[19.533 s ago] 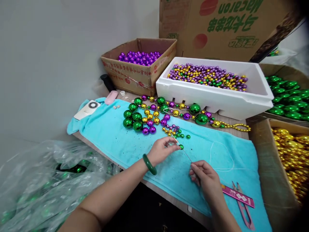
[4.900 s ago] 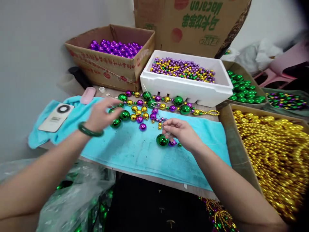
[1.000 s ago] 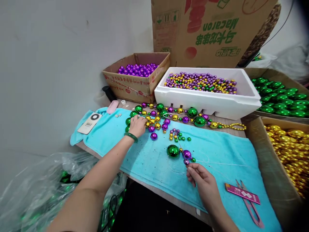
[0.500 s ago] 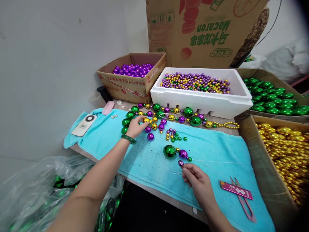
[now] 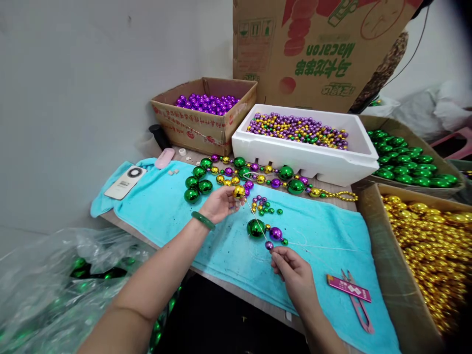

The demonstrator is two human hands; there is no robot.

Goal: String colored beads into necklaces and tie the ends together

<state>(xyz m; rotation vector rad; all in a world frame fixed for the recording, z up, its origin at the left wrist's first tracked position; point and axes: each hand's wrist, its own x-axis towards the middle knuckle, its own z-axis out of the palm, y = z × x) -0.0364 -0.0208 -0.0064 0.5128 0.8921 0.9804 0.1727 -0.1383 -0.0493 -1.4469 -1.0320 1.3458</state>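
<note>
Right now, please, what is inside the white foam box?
Inside the white foam box are small purple, gold and green beads. Whatever lies beneath their top layer is covered and cannot be seen.

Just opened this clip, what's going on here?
One person works over a turquoise cloth. The left hand holds a shiny round gold bead close to the tip of a thin, pale, needle-like rod; the right hand grips it lower down, by a small round purple bead. A large glossy green ball lies on the cloth.
</note>
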